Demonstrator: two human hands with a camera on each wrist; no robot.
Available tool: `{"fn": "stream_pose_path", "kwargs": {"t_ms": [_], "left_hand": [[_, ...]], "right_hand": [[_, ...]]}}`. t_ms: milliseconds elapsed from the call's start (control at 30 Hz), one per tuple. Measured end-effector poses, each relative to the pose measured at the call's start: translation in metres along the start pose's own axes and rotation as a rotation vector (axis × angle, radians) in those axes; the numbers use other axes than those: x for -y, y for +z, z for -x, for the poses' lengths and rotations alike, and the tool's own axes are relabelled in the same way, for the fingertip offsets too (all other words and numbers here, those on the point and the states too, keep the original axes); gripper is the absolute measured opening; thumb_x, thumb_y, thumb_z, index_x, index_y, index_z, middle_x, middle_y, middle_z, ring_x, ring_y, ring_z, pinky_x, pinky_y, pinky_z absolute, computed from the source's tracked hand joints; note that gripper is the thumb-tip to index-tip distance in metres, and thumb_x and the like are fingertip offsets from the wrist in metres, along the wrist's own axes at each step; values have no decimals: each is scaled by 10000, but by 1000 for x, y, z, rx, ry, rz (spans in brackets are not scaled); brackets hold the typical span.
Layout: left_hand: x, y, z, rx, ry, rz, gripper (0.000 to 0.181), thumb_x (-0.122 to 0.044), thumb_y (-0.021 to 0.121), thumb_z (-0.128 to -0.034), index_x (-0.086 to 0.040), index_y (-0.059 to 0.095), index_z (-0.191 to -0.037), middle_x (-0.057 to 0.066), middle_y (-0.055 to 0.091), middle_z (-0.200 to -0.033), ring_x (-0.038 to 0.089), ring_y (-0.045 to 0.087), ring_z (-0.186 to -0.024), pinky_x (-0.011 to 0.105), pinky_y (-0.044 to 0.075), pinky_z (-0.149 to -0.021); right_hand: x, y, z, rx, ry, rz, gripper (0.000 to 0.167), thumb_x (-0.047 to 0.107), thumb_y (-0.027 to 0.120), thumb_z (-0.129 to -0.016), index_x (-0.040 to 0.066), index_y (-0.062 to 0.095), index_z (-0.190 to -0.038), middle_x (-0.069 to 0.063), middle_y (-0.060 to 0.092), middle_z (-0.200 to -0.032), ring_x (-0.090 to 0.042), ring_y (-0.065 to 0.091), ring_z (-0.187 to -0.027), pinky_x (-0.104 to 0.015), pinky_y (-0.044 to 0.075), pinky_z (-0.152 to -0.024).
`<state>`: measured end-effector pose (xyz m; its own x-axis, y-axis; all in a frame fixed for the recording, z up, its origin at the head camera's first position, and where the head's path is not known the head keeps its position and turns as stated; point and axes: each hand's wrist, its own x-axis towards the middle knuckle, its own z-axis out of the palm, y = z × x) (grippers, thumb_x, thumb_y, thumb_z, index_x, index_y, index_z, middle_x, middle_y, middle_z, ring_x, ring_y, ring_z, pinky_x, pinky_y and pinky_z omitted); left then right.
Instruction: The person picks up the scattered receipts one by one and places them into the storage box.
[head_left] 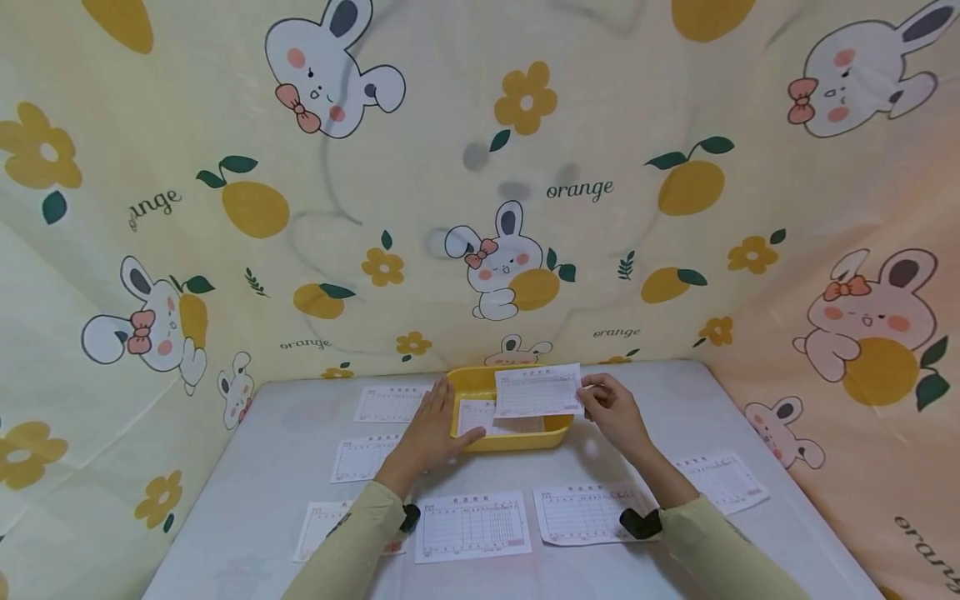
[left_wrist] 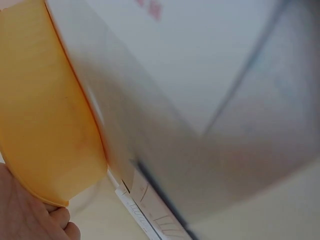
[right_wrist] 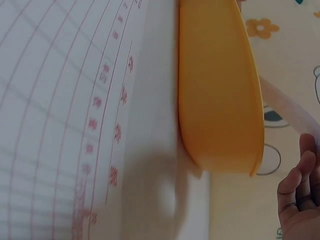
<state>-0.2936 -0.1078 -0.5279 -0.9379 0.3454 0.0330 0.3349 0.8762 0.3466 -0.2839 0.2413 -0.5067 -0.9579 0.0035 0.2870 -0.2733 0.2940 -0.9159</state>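
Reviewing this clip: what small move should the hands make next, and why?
Probably lower the raised sheet into the yellow tray: the right hand pinches the sheet's edge, holding it over the tray, the left hand rests against the tray's side, and other paper lies inside.

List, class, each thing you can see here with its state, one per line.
Yellow tray: upright, open-topped.
Raised slip: held over the tray.
Right hand: pinching the raised slip's edge.
Left hand: resting against the tray's left side.
Slips in the tray: partly out of sight.
Table slips: spread out, lying printed side up.
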Motion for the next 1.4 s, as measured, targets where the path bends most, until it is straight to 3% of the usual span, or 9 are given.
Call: {"fn": "stream_pose_path", "kwargs": {"t_ms": [233,567,867,1000,1167,1400], "left_hand": [[2,2,0,11,-10,8,1145,-770,523,-998,28,91,-1696,170,-14,-1796,312,-17,-1670,446,35,-1349],[0,-2,2,-3,13,-22,1173,-827,452,-986,54,122,-1686,195,15,-1792,343,22,-1668,451,65,-1351],[0,-3,3,-1,7,-9,1176,-828,463,-981,45,123,-1691,188,12,-1796,327,7,-1670,453,75,-1352],[0,-3,3,0,4,-14,1185,-845,443,-975,40,118,-1693,183,10,-1798,320,4,-1670,448,76,-1352],[0,-3,2,-3,3,-16,1183,-843,440,-977,43,118,-1692,183,8,-1797,332,18,-1670,449,75,-1352],[1,0,2,1,-6,-21,1185,-849,440,-973,31,115,-1697,174,9,-1801,334,28,-1670,451,88,-1353]], "right_hand": [[12,14,-3,32,17,12,202,42,680,-1055,-77,637,-1212,-227,727,-911,-130,575,-682,-212,492,-610],[3,30,-11,61,-3,-27,168,56,704,-1043,-47,650,-1165,-135,717,-842,-137,571,-658,-208,486,-598],[3,38,-13,81,72,-41,203,72,687,-1058,-59,636,-1204,-164,718,-882,-137,550,-676,-199,475,-606],[5,40,-14,89,97,-44,195,76,687,-1059,-47,638,-1202,-113,721,-876,-142,545,-681,-200,473,-603],[5,41,-16,96,121,-24,178,96,705,-1052,-8,651,-1186,-34,715,-856,-145,538,-687,-208,467,-591],[2,43,-18,108,115,46,183,134,722,-1047,5,670,-1166,-67,720,-876,-152,542,-738,-211,451,-613]]}}
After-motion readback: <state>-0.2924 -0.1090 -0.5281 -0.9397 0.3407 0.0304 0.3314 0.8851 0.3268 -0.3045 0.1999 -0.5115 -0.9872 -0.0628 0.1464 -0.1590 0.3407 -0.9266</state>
